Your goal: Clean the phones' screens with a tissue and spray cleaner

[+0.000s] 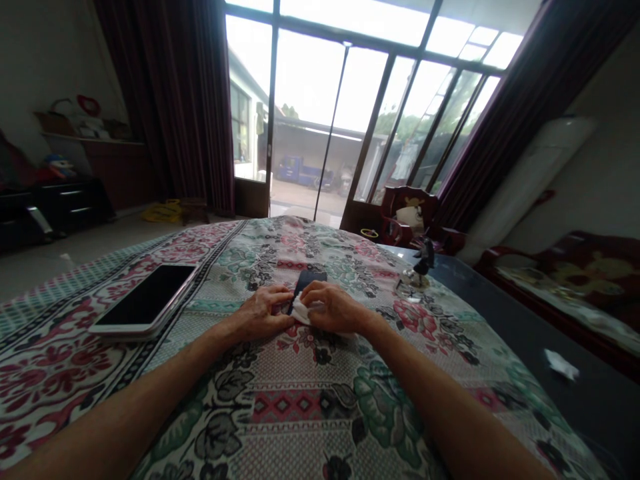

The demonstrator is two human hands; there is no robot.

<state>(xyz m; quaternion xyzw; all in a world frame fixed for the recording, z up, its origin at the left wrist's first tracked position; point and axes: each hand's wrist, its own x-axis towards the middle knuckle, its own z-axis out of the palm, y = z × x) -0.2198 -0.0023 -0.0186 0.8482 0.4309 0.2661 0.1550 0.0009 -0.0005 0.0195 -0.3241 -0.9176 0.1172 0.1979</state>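
A small dark, flat object, like a phone (314,275), lies on the patterned cloth in front of me. My left hand (263,312) grips its left edge, fingers bent against it. My right hand (333,307) is closed over a crumpled white tissue or cloth (301,314) and presses it onto the dark object's near part. Both hands partly cover that object, so its lower end is hidden. To the left rests a larger white-framed tablet (145,300) with a black screen, apart from my hands.
The floral tablecloth (300,407) spreads over the table. A small dark figurine (425,259) on a clear base stands at the right. Farther right, a crumpled white tissue (562,365) lies on a dark surface (505,320). A carved wooden chair (410,212) is beyond, before glass doors.
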